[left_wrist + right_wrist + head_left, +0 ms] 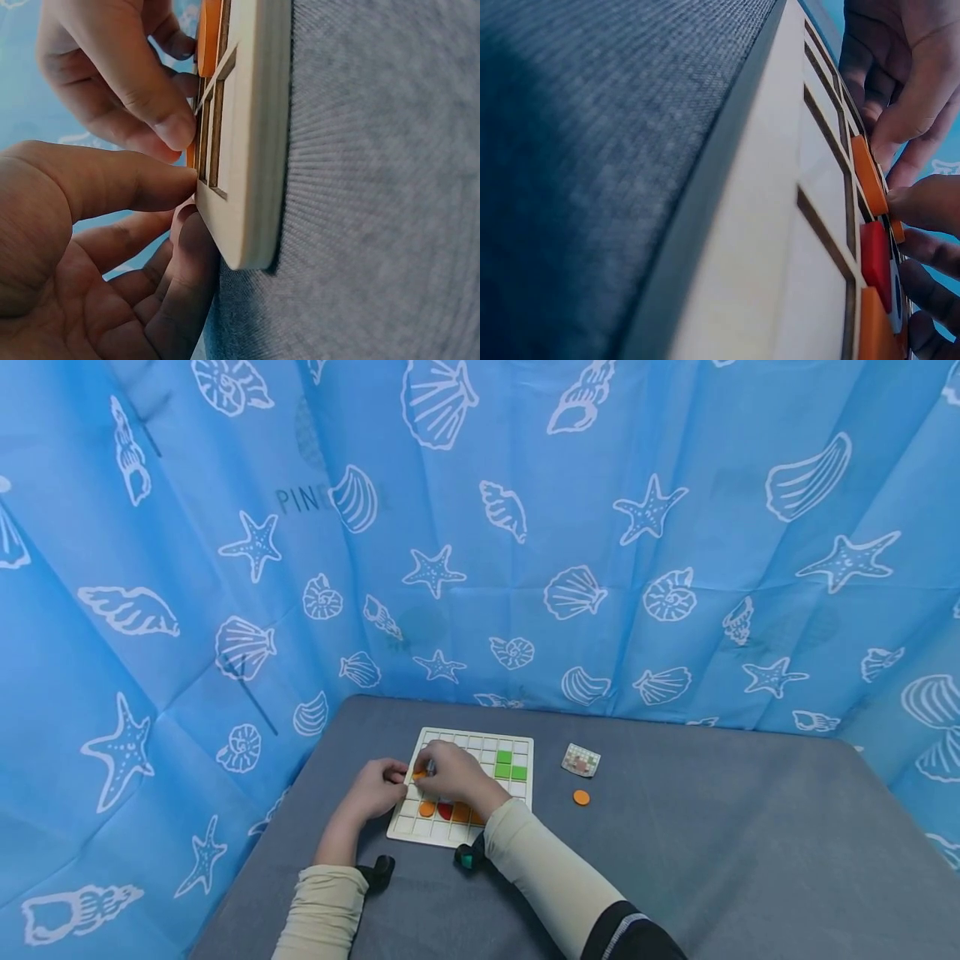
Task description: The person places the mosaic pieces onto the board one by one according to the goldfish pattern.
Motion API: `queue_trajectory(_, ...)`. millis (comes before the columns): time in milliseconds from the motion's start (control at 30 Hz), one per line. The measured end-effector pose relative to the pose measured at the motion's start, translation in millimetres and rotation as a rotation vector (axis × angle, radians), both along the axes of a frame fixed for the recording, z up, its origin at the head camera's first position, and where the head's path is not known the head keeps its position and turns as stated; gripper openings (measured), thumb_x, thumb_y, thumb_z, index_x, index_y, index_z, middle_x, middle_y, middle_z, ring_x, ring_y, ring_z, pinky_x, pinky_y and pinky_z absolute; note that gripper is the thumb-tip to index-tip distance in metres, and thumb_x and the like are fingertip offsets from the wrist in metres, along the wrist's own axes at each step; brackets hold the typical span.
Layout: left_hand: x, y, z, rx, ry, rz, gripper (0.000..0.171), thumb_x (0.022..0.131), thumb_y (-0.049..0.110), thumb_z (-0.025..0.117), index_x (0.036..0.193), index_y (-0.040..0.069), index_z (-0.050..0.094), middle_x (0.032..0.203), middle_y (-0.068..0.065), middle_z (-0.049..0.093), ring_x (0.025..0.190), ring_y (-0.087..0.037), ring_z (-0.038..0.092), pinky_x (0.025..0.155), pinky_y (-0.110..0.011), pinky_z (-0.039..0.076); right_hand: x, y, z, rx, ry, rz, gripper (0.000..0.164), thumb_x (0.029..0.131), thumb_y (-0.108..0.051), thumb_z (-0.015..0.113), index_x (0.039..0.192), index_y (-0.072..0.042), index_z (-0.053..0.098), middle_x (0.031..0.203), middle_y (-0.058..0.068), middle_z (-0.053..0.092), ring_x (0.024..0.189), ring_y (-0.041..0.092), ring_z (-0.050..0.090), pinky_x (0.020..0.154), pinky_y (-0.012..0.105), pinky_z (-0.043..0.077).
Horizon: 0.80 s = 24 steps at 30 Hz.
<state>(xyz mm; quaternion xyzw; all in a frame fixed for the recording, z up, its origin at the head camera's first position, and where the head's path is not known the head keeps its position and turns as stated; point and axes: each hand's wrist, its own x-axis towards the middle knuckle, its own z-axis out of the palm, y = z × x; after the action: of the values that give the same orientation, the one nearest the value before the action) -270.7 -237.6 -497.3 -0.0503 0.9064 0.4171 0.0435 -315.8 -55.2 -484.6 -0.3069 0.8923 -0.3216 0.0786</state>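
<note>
A pale wooden grid board lies on the grey table. My left hand is at its left edge, where the thumb and fingers grip the rim. Over the board's left side, my right hand pinches an orange piece close above the squares; the fingers partly hide it. Nearer me, one row holds an orange disc, a red piece and an orange tile. Several green tiles sit towards the board's right side.
To the right of the board lie a small card with a coloured grid and a loose orange disc. A blue curtain with shell prints hangs behind and along the left of the table.
</note>
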Motion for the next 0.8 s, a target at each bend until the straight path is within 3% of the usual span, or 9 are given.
queue_trajectory(800, 0.1, 0.9, 0.6, -0.003, 0.002, 0.007, 0.036, 0.09, 0.004, 0.066, 0.126, 0.0, 0.071, 0.106, -0.012, 0.069, 0.093, -0.024, 0.063, 0.078, -0.037, 0.052, 2.3, 0.4, 1.2, 0.003, 0.023, 0.012, 0.014, 0.097, -0.019, 0.076, 0.109, -0.013, 0.081, 0.109, 0.002, 0.073, 0.085, 0.01, 0.061, 0.081, 0.03, 0.055)
